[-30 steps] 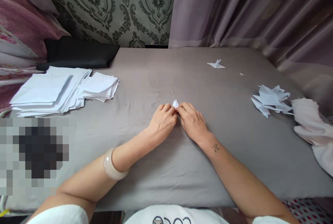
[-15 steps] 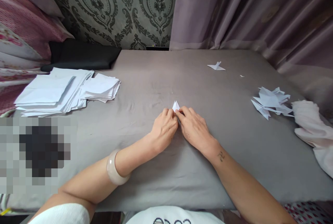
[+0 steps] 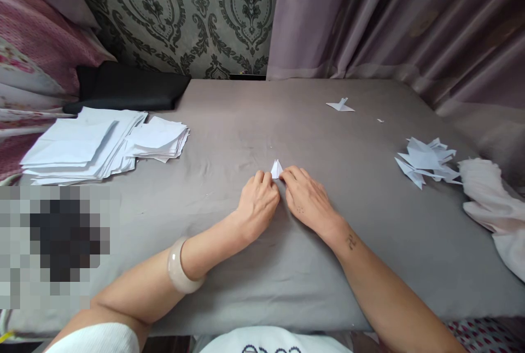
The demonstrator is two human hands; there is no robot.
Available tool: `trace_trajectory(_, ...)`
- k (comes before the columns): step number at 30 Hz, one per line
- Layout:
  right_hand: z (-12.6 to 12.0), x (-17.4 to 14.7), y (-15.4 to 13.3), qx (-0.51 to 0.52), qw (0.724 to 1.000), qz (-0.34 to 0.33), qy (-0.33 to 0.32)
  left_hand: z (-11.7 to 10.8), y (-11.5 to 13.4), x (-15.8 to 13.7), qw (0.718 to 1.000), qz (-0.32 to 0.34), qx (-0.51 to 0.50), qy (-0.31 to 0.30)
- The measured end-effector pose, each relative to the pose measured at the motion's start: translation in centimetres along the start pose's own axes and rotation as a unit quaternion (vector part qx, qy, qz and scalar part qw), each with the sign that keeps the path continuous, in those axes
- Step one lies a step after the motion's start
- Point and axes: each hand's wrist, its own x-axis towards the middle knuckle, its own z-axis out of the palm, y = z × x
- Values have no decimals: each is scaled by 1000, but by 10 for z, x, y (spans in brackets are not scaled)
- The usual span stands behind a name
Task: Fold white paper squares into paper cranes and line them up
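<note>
A small folded piece of white paper [image 3: 276,169] with two narrow points facing away from me lies at the middle of the table. My left hand [image 3: 259,202] is closed, its fingertips pinching the paper's near left edge. From the other side, my right hand [image 3: 307,197] has its curled fingers on the right edge of the same paper. The paper's near end is partly hidden by my fingers. Folded paper cranes [image 3: 430,160] form a pile at the right, and a single paper crane [image 3: 341,105] sits at the back.
On the left lie a stack of large white sheets [image 3: 68,142] and a stack of smaller sheets [image 3: 158,138]. Behind them is a black folded item [image 3: 129,86]. A pale cloth [image 3: 490,200] bunches at the right edge. A paper scrap [image 3: 380,121] lies at back right.
My right hand has shifted slightly right, so more of the folded paper shows between the hands. My left hand stays nearly in place.
</note>
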Motion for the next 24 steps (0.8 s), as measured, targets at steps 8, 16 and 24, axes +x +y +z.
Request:
trace_trajectory(8, 7, 2, -2, -50, 998, -28, 3, 8, 0, 0, 999, -26, -21, 32)
trace_trajectory(16, 8, 5, 9, 41, 999, -8, 12, 24, -1, 2, 996, -4, -28, 88)
trace_trajectory(24, 14, 11, 14, 56, 998, -1, 39, 17, -3, 2, 999, 9, -26, 40)
